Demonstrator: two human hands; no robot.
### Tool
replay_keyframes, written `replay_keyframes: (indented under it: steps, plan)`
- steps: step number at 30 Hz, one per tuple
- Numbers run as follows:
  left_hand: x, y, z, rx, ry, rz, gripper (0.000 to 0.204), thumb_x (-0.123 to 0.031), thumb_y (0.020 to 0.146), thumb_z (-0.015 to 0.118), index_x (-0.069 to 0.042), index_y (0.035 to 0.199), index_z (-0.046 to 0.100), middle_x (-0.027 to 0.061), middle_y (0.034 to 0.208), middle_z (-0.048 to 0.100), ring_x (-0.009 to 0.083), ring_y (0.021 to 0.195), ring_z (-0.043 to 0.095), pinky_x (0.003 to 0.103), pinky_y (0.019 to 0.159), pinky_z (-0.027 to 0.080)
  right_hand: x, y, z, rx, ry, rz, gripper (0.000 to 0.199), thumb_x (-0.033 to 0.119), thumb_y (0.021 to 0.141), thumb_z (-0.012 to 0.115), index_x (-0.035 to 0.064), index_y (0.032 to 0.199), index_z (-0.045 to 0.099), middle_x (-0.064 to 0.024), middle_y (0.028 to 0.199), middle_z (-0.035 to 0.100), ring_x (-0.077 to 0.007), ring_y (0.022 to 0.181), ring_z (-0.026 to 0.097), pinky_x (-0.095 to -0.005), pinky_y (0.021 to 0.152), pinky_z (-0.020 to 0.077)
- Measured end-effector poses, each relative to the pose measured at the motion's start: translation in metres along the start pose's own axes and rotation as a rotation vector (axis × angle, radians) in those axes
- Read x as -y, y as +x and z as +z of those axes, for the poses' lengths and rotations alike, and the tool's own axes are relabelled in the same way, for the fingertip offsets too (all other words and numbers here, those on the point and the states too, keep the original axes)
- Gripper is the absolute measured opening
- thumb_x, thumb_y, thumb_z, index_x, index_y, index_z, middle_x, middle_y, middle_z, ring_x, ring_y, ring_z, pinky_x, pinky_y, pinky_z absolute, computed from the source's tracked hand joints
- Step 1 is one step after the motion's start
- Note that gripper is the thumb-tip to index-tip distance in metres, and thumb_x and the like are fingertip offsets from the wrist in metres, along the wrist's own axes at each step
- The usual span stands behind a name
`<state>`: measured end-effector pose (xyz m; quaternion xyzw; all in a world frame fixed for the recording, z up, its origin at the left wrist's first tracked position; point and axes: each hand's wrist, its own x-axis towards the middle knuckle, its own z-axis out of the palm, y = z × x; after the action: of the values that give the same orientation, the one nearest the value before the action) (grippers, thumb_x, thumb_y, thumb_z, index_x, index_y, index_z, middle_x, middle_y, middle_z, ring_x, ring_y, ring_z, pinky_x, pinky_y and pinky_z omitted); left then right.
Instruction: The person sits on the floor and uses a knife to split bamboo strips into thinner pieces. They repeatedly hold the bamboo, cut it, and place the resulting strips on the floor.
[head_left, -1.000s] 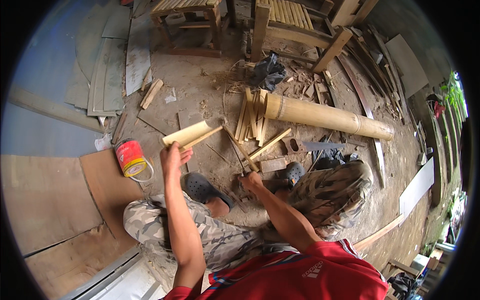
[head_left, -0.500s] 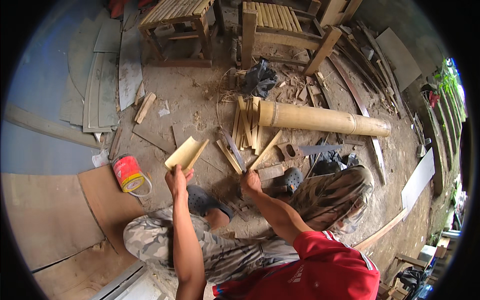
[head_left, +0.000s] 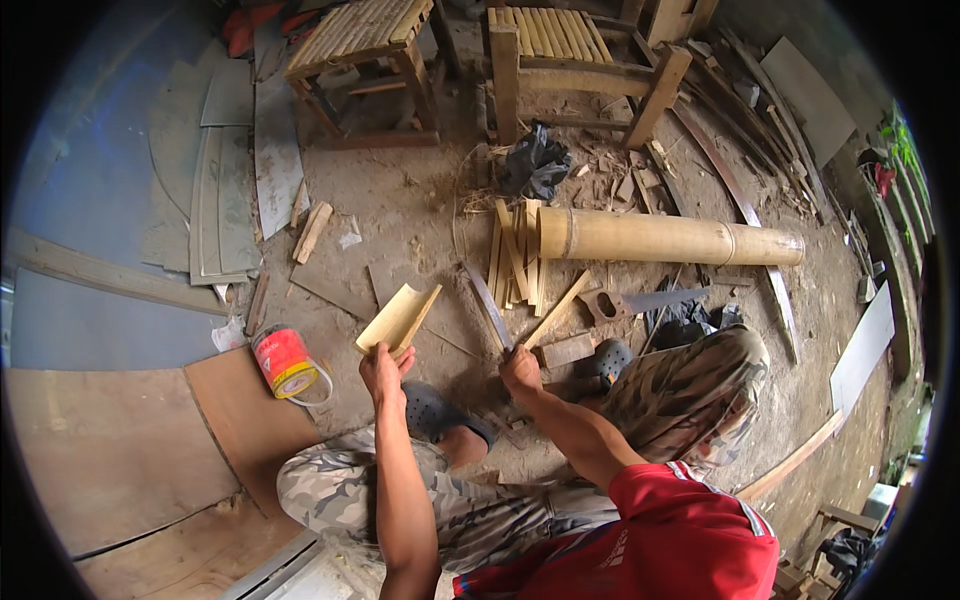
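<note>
My left hand [head_left: 384,376] is closed around the near end of a split bamboo piece [head_left: 402,316], a curved trough with its hollow side up. It is held above the dirt floor. Gripped in my right hand [head_left: 521,371] is a long-bladed knife [head_left: 487,304]; its dark blade slants away to the far left, and the handle is mostly hidden by my fingers. Blade and bamboo piece are apart. Just beyond the knife lie several thin bamboo strips [head_left: 516,255], and a single strip [head_left: 558,308] rests to the right of the blade.
A thick bamboo pole [head_left: 670,236] lies at the right beyond a handsaw [head_left: 640,302] and a wood block [head_left: 566,350]. A red and yellow bucket [head_left: 284,362] stands left. Bamboo-topped stools [head_left: 365,35], a black plastic bag [head_left: 537,162] and scraps are farther off.
The whole view has shifted, so everything sits farther right and lower. Both hands keep their holds. A strip earlier seen left of the knife blade no longer shows there.
</note>
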<state>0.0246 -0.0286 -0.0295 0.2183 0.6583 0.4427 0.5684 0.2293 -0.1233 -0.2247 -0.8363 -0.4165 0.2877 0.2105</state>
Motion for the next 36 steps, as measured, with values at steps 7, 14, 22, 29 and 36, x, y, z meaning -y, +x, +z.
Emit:
replay_keyframes:
  steps: [7,14,22,29,36]
  plan:
    - [0.003,0.003,0.005,0.015,0.021,-0.012,0.044,-0.017,0.095,0.050,0.009,0.129,0.044,0.0229,0.112,0.063,0.0281,0.080,0.072,0.032,0.071,0.061,0.030,0.053,-0.043,-0.137,0.176,-0.010,0.023,0.020,0.090,0.059,-0.0017,0.095,0.056,-0.0259,0.090,0.062,-0.0464,0.085,0.060,-0.0538,0.078,0.0495]
    - [0.002,-0.010,0.012,0.001,0.103,0.014,0.040,-0.018,0.096,0.048,0.010,0.125,0.050,0.0210,0.103,0.066,0.0253,0.084,0.072,0.031,0.073,0.060,0.002,0.074,-0.069,-0.180,0.030,0.028,0.030,0.024,0.084,0.067,-0.0024,0.095,0.060,-0.0242,0.101,0.062,-0.0425,0.097,0.061,-0.0498,0.083,0.0506]
    - [0.017,-0.006,0.015,0.044,0.079,-0.015,0.039,-0.017,0.098,0.052,0.011,0.126,0.048,0.0217,0.108,0.065,0.0260,0.075,0.072,0.031,0.065,0.061,-0.050,0.052,-0.017,-0.190,0.038,0.165,0.026,0.023,0.084,0.061,0.0001,0.096,0.059,-0.0262,0.102,0.061,-0.0459,0.098,0.061,-0.0509,0.080,0.0508]
    - [0.025,-0.009,0.010,0.026,0.147,-0.057,0.043,-0.016,0.096,0.049,0.013,0.128,0.045,0.0228,0.109,0.063,0.0281,0.083,0.072,0.032,0.071,0.061,-0.012,0.053,-0.024,-0.126,-0.003,0.373,0.031,0.029,0.085,0.063,0.0058,0.106,0.057,-0.0204,0.112,0.057,-0.0427,0.103,0.061,-0.0527,0.085,0.0497]
    - [0.019,-0.002,0.016,0.036,0.106,-0.035,0.042,-0.016,0.096,0.049,0.012,0.127,0.046,0.0229,0.108,0.064,0.0273,0.081,0.072,0.032,0.069,0.061,-0.020,0.030,-0.036,-0.138,0.037,0.309,0.033,0.024,0.080,0.065,-0.0015,0.101,0.057,-0.0256,0.109,0.055,-0.0435,0.098,0.058,-0.0499,0.088,0.0484]
